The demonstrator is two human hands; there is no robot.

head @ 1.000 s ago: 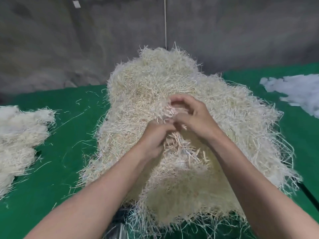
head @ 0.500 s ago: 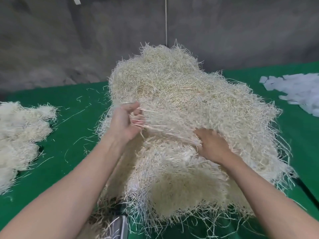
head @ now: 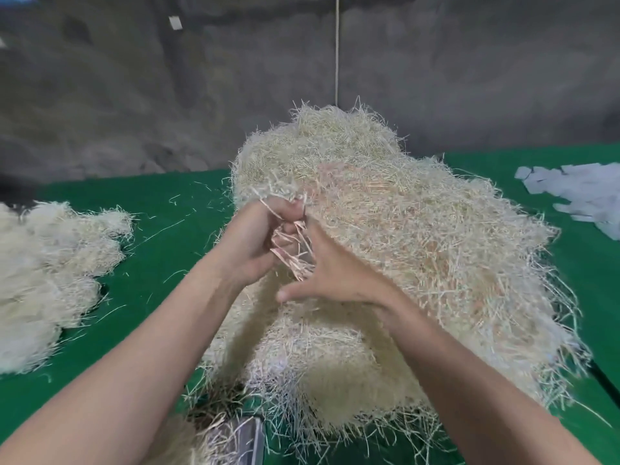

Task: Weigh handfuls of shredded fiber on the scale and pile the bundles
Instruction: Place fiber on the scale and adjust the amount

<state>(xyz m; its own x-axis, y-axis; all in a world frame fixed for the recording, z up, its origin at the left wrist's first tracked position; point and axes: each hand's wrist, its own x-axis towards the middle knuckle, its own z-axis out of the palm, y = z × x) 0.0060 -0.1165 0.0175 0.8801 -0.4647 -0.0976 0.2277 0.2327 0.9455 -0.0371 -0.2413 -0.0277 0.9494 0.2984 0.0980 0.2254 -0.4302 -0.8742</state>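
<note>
A big mound of pale shredded fiber (head: 419, 236) fills the middle of the green surface. My left hand (head: 250, 245) grips a tuft of strands at the mound's left flank, fingers curled round them. My right hand (head: 330, 273) lies against the same spot with its thumb spread out to the left and its fingers pushed into the fiber, out of sight. A metal edge, maybe the scale (head: 248, 441), shows at the bottom under loose strands.
A lower pile of fiber bundles (head: 50, 270) lies on the green cloth (head: 161, 236) at the left. White scraps (head: 580, 193) sit at the far right. A grey wall stands behind. A dark rod (head: 604, 380) pokes out at the right edge.
My two hands have come together again at the mound's left flank. The left hand moved right and up with its tuft; the right hand moved left and up to meet it.
</note>
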